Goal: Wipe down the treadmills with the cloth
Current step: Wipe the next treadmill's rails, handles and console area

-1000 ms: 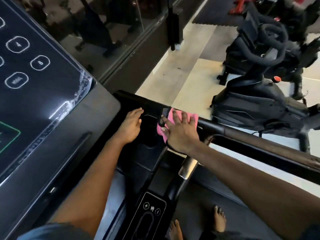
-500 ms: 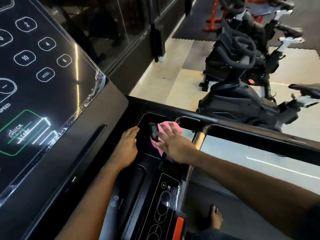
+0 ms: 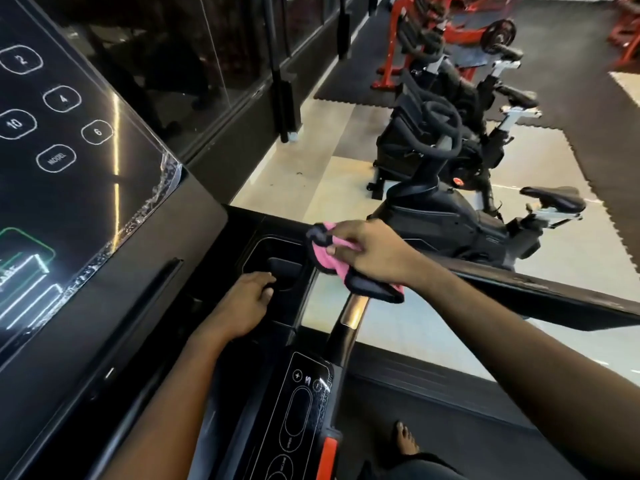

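You are in a gym. Right in front of you is a treadmill (image 3: 138, 306) with a big dark touch screen (image 3: 69, 150) showing number buttons and a green start box. Past its side rail (image 3: 540, 291) you see black exercise bikes (image 3: 450, 216) with seats and curled handlebars. Farther back stand red weight machines (image 3: 446, 32). Black puzzle mats (image 3: 606, 150) cover part of the pale floor (image 3: 329, 188). A glass wall (image 3: 214, 64) runs along your left.
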A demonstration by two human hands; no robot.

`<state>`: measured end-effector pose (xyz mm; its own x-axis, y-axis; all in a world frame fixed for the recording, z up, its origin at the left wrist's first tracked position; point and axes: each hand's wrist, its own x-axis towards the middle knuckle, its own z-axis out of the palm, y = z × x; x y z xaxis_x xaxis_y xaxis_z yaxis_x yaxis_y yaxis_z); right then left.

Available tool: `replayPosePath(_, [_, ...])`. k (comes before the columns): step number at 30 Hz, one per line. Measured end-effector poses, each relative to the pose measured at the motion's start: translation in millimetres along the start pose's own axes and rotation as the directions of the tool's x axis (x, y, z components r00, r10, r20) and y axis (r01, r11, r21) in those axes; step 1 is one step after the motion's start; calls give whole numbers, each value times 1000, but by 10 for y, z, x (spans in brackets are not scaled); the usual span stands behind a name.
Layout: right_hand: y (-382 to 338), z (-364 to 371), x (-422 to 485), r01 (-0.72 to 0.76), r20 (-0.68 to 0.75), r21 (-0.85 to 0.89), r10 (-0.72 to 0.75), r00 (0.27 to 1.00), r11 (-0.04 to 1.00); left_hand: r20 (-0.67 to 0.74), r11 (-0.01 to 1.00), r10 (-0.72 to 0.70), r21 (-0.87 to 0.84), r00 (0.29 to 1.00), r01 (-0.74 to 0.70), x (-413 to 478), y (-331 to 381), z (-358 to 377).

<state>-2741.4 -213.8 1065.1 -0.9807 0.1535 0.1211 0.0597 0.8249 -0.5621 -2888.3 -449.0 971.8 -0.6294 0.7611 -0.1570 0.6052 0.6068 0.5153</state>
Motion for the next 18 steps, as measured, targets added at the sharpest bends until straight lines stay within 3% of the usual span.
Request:
replayPosePath(3, [-43, 177, -354, 193, 176, -110, -172, 969, 975, -41, 1000, -9, -26, 999, 8, -41, 108, -60])
replayPosePath(5, [-13, 591, -614, 287, 215, -217, -241, 946, 933, -104, 1000, -12, -23, 995, 10, -118, 213, -65])
replayPosePath(6, [-2, 794, -712, 274, 221, -233, -223, 949, 933, -127, 999, -25, -28, 992, 22, -176, 270, -71])
replayPosePath(8, [44, 1085, -829, 105, 145, -161, -81, 986, 981, -139, 998, -60, -33, 988, 56, -325, 418, -115])
replayPosePath(10, [150, 1144, -811, 75, 33, -133, -72, 997, 988, -120, 991, -137, -14, 983, 136, -500, 613, -126])
replayPosePath(12, [338, 1157, -721, 242, 52, -169, -237, 970, 955, -87, 959, -282, 8, 955, 284, -750, 866, -116])
replayPosePath(14, [562, 1052, -494, 293, 94, -218, -279, 956, 931, -53, 921, -388, 17, 920, 390, -966, 1056, -94])
replayPosePath(18, [830, 661, -79, 241, 263, -369, -148, 954, 898, -94, 761, -645, -172, 758, 626, -1235, 1522, 198])
